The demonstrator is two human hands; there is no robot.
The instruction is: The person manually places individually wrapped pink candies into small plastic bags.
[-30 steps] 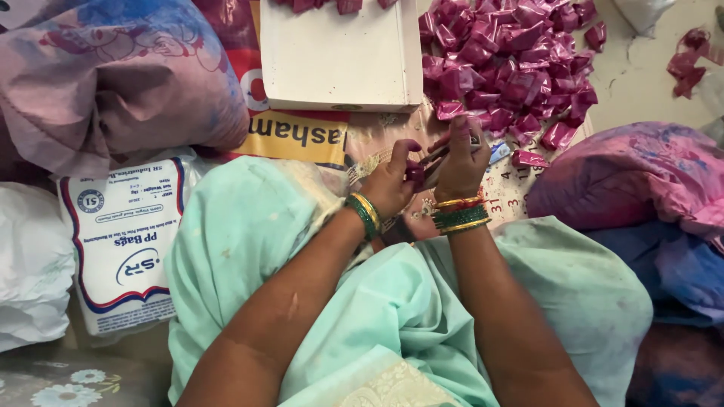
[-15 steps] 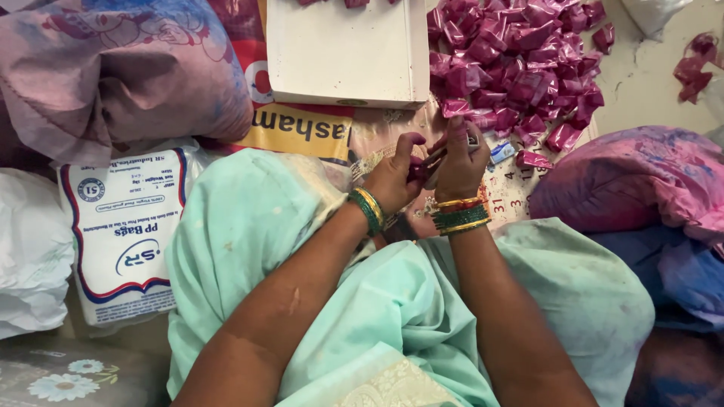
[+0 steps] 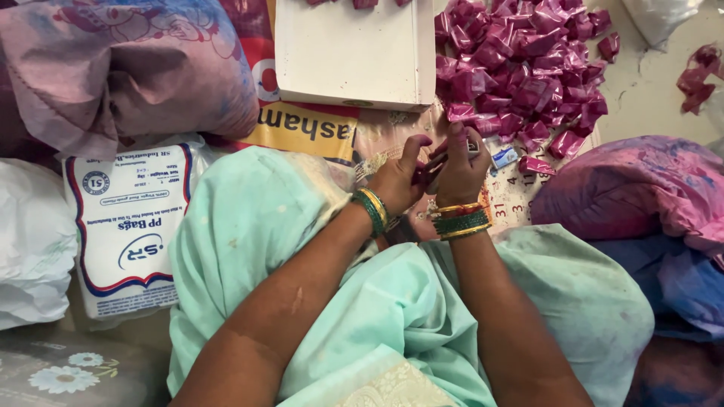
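Little has changed since a second ago: both hands stay just below the white box (image 3: 347, 56); left hand (image 3: 396, 181) and right hand (image 3: 460, 169) fingers keep pinching one magenta packet (image 3: 434, 160); the folding seems unfinished.

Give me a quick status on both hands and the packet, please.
Left hand and right hand together, pinching a small magenta packet. Packet pile beyond. Nothing blocking.
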